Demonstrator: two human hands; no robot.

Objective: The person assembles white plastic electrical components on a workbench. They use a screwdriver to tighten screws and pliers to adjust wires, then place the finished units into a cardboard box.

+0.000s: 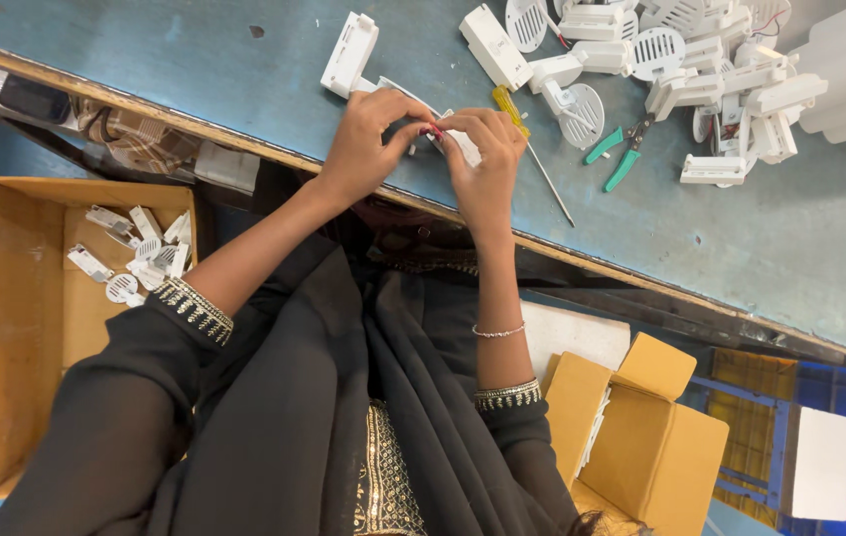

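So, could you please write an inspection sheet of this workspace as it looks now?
Surface: blue-grey worktable, worn.
Job's things: small white plastic part held between both hands, a red bit at the fingertips.
Clutter: pile of white plastic housings and round grilles; green-handled pliers; yellow-handled screwdriver.
Grippers: left hand and right hand pinch the part at the table edge.
Cables: thin red wires in the pile, hard to trace.
Surroundings: open cardboard box with white parts at left; smaller cardboard box at right; blue crate.

Bright, even daylight; soft shadows, sharp focus, slight edge distortion.
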